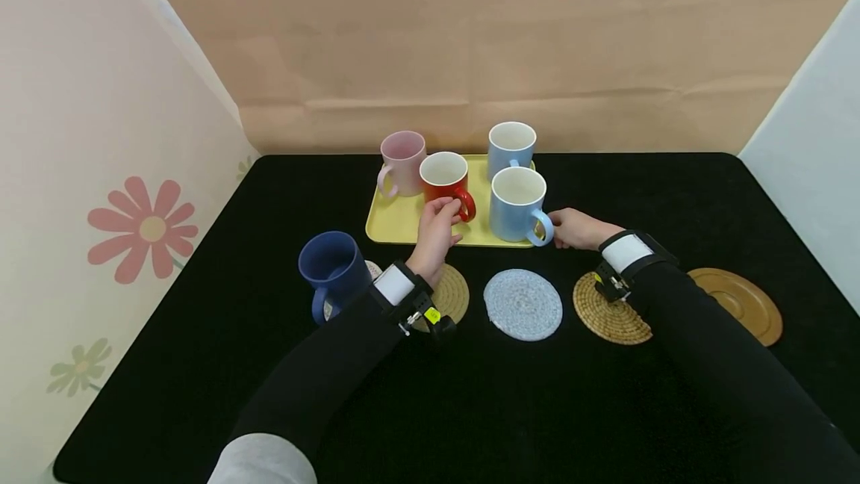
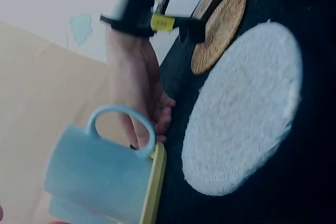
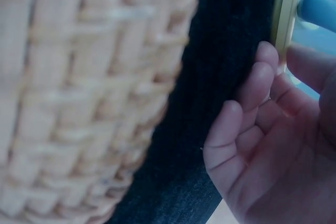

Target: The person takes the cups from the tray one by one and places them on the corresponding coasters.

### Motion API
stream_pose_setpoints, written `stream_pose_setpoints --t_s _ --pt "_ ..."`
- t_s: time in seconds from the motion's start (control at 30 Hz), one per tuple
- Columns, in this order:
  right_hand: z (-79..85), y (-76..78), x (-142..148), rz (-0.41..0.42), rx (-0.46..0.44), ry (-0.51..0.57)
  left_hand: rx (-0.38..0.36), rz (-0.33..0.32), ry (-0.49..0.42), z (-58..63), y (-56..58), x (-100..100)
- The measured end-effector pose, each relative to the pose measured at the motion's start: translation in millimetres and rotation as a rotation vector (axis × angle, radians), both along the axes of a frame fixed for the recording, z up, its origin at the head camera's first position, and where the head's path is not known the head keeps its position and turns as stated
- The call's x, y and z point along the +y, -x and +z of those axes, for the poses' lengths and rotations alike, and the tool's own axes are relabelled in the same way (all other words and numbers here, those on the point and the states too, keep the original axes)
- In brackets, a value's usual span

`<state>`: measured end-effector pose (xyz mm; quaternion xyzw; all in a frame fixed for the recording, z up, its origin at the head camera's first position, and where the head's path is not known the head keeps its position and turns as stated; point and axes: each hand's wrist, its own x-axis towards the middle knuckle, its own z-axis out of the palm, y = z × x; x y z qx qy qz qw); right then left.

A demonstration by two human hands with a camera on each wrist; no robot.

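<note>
My left hand (image 1: 435, 234) is at the front of a red mug (image 1: 440, 190), its fingertips pinching the handle; the mug stands upright on a yellow tray (image 1: 393, 226). In the left wrist view only a sliver of that mug shows at the bottom edge. My right hand (image 1: 576, 230) holds the tray's front right corner, thumb over the rim (image 3: 286, 22) and fingers curled beneath. Right beside it stands a light blue mug (image 1: 513, 208), handle toward the hand. A second light blue mug (image 1: 510, 142) and a pink mug (image 1: 405, 163) stand farther back on the tray.
A dark blue mug (image 1: 334, 271) sits on a coaster at left. A tan coaster (image 1: 455, 293) lies partly under my left wrist. To the right are a whitish-blue coaster (image 1: 522, 305), a woven coaster (image 1: 608, 316) and a brown wooden one (image 1: 746, 305). Paper walls border the black table.
</note>
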<state>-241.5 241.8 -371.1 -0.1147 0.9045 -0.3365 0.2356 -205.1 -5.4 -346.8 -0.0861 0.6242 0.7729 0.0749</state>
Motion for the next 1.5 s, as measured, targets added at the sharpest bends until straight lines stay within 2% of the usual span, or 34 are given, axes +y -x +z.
stream_pose_setpoints --t_s 0.17,0.5,0.8,1.23,1.37,1.5 --pt "-2.8 1.7 -1.7 0.0 -0.01 -0.012 -0.038 0.041 -0.001 -7.8 10.5 5.0" --pt "-0.5 1.4 -1.3 -0.002 -0.021 -0.028 0.015 0.066 0.126 -13.4 21.6 17.1" --pt "0.4 -0.9 -3.7 -0.012 -0.017 -0.024 0.06 0.113 0.038 -19.8 32.0 30.3" --pt "6.2 -4.3 -7.6 0.013 -0.003 -0.019 0.116 0.159 0.071 -23.0 24.0 21.1" --pt "8.3 -4.8 -8.8 0.014 0.002 -0.017 0.154 0.156 0.08 -23.3 20.0 17.2" --pt "9.4 -5.5 -10.4 0.018 -0.003 -0.022 0.15 0.148 0.085 -23.5 15.9 12.9"
